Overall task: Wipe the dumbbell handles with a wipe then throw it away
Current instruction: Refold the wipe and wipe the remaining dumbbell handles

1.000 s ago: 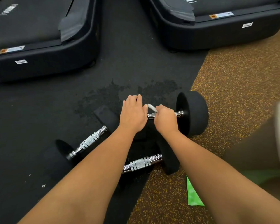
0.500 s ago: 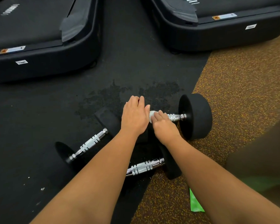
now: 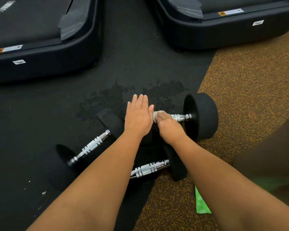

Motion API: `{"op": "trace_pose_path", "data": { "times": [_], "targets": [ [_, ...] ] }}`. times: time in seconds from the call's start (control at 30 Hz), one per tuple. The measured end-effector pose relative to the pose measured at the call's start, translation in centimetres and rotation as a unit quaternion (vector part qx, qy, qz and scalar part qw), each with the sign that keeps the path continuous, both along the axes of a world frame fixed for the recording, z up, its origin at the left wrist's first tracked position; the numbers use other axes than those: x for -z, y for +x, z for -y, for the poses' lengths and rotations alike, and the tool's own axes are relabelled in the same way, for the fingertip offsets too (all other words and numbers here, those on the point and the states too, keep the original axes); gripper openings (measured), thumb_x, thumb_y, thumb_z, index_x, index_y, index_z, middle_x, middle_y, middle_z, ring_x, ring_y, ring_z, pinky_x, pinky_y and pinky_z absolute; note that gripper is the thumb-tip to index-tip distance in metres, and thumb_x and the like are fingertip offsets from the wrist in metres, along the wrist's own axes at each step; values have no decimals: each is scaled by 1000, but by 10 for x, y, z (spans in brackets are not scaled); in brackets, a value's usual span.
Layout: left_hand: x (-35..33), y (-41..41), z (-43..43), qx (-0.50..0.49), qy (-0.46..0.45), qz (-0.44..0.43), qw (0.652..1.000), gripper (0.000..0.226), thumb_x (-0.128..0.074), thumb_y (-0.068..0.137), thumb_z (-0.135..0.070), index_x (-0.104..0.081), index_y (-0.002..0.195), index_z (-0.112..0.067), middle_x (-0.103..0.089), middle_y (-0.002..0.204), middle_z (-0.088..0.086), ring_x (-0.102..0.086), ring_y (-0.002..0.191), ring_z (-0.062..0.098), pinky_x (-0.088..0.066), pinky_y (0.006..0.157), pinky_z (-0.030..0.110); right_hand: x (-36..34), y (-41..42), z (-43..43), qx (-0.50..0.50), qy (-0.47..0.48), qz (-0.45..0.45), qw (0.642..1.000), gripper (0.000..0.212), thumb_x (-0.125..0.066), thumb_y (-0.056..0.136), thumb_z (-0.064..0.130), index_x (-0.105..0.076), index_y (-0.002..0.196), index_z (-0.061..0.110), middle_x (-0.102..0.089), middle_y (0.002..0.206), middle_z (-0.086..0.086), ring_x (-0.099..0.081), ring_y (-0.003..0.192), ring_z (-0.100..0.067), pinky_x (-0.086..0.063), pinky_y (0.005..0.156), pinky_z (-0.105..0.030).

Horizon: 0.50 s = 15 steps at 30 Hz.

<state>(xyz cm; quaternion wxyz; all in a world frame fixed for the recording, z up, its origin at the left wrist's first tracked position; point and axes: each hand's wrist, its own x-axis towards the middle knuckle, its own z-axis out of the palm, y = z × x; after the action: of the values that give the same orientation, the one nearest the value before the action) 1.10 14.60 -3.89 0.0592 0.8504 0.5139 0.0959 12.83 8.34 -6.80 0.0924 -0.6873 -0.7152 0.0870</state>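
Chrome of the leftmost handle point(image 3: 92, 145) lay well to the left of your fingers and nearer you, slanting up toward them. The near handle point(image 3: 147, 169) lay below both wrists, closer to you than either hand, and neither bar was touched. Your left hand point(image 3: 138, 117) lay flat, palm down, its fingers point(image 3: 140, 100) straight and pressed together, pointing away from you. It seemed to rest on the left end of the far dumbbell, but the hand hid what was under it, so I cannot tell for sure. Just right of its thumb, the white wipe point(image 3: 156, 115) sat bunched on the far handle point(image 3: 180, 117), touching it. Your right hand point(image 3: 169, 126) covered the wipe from above, its fingers point(image 3: 163, 115) curled down over it and pinching it against the bar. How far they wrapped underneath I cannot tell. From those fingers the bare knurled stretch ran off to the right, its long axis nearly level across the view, ending at the black rubber head point(image 3: 201, 115). The coming stroke seemed to turn on that: bare metal lay rightward of the fingertips, along the bar, and your right hand was the nearer one. A green scrap point(image 3: 201, 204) lay on the speckled floor point(image 3: 240, 97), nearer you than the right wrist.
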Motion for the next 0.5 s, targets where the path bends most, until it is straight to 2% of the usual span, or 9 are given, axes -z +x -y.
{"op": "trace_pose_path", "data": {
  "times": [0.1,0.17,0.33,0.4,0.5],
  "targets": [
    [-1,1,1,4,-5,-3,1000,53,-21,103,-36,-23,148,-10,-24,156,6,-10,147,25,-13,119,44,-2,-7,-11,48,-15,-44,998,25,-52,86,6,-58,110,7,-56,113,-8,-48,113,-25,-42,99,-38],
    [-1,1,0,4,-8,-3,1000,53,-21,103,-36,-23,149,-11,-23,157,6,-9,147,25,-13,119,44,-2,-7,-14,32,-17,-56,998,29,-54,83,6,-58,112,9,-56,110,-6,-49,108,-23,-44,95,-38],
    [-2,0,1,3,-6,-2,1000,52,-20,103,-37,-22,149,-12,-23,157,5,-9,147,24,-12,119,43,-4,13,6,-61,-3,-44,997,39,-51,78,-3,-58,116,5,-51,116,-5,-43,115,-21,-42,94,-31],
    [-1,0,1,2,-4,3,1000,52,-21,103,-36,-24,148,-12,-24,156,5,-11,147,24,-13,118,43,-5,18,8,-58,-4,-40,997,42,-51,78,-5,-56,119,5,-50,120,-5,-41,121,-22,-41,97,-31],
    [0,1,2,-1,3,17,1000,50,-22,103,-35,-27,147,-11,-28,155,5,-13,147,24,-14,118,43,-5,9,0,-7,-11,-41,999,33,-50,82,-2,-56,114,3,-54,119,-8,-44,121,-26,-38,103,-35]
  ]
}}
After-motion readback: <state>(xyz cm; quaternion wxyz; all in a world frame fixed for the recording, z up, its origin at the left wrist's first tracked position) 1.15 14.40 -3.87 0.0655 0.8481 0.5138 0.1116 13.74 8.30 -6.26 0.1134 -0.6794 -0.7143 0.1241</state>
